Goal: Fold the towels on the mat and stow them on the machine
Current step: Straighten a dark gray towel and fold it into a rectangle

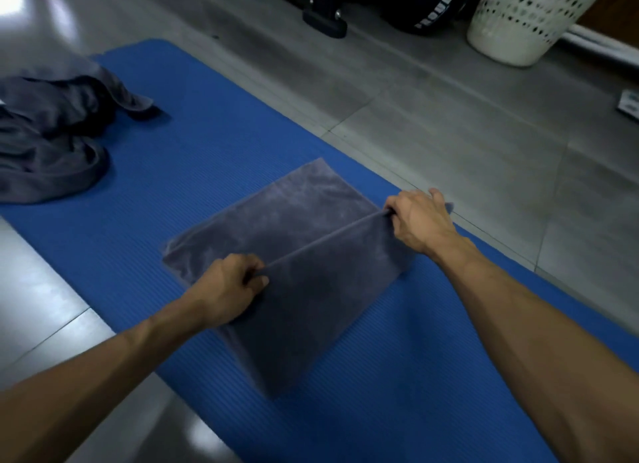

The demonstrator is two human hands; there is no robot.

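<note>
Towels first, going left to right: a crumpled grey pile (52,137) sits at about 10 o'clock on the blue mat (214,151), cut off by the left edge, so I can't tell how many are in there. The mat runs diagonally and is chopped off at the bottom, with bare blue between the pile and the grey towel (294,262) lying mid-mat.

That towel is partly folded, with a raised crease running from 8 o'clock to 2 o'clock. The left hand (228,289) pinches the near-left end of the crease, fingers curled round the cloth. The right hand (418,217) grips the far-right end right at the mat's edge, fingertips tucked out of sight under the fold. The towel's near corner looks a bit blurry.

Up at 12 o'clock there's a black machine (408,6), mostly out of view at the top. At 1 o'clock stands a white perforated basket (518,20), top cut off. Open grey floor (449,123) lies between those and the mat.
</note>
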